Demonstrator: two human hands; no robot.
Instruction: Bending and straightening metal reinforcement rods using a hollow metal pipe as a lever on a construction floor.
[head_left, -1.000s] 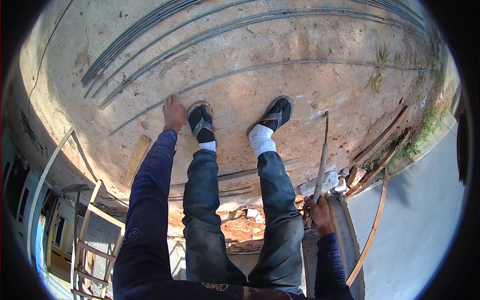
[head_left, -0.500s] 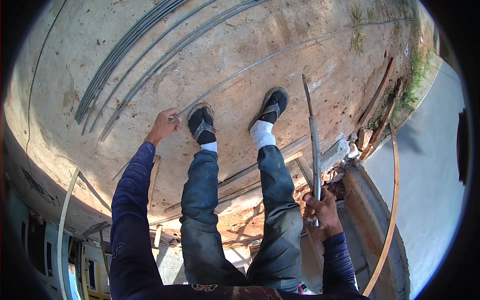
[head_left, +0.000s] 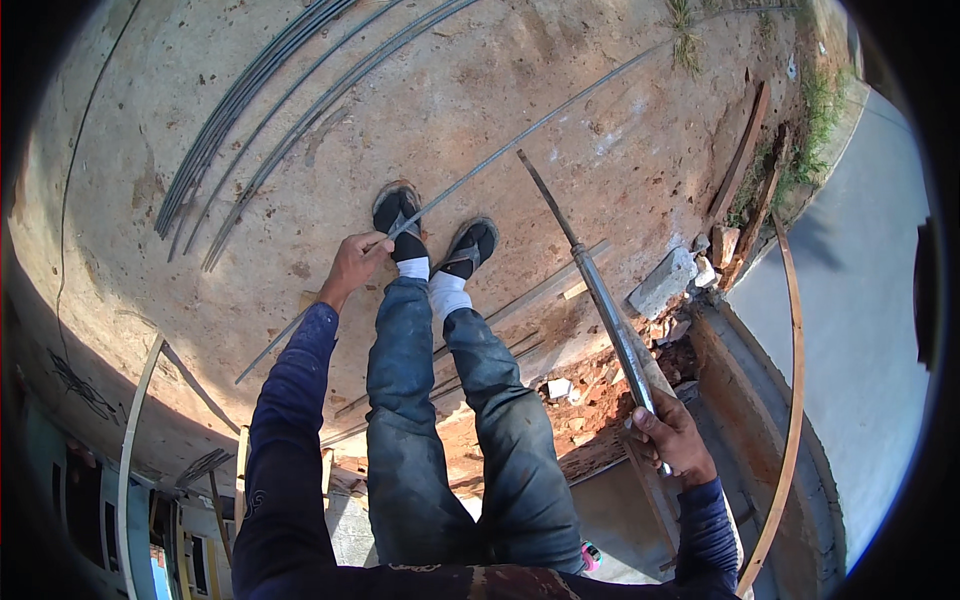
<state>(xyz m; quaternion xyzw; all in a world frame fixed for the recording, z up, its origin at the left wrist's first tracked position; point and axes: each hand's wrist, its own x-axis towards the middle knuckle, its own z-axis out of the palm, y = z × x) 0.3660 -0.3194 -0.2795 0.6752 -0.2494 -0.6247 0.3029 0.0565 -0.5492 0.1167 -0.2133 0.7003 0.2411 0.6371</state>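
Note:
My left hand (head_left: 357, 268) is closed around a long thin steel reinforcing bar (head_left: 580, 97). The bar slants over my left shoe toward the far right, and its short near end sticks out beside my left forearm. In my right hand (head_left: 675, 440) is a long metal tool (head_left: 605, 305) with a shiny tubular shaft and a thinner, dark, tapering tip. It points up and to the left, its tip apart from the bar. The fingers wrap the tool near its lower end; its exact kind cannot be made out.
Several steel bars (head_left: 255, 90) lie at the far left on the dirt ground. Wooden planks (head_left: 740, 150), broken blocks (head_left: 665, 282) and a low wall (head_left: 745, 400) are on the right, beside a smooth grey slab (head_left: 850, 270). Tangled wire (head_left: 80, 385) lies at the left.
My right foot has stepped in beside the left. My left hand has shifted right with the bar, and the tool's tip has swung left while my right hand moved slightly right.

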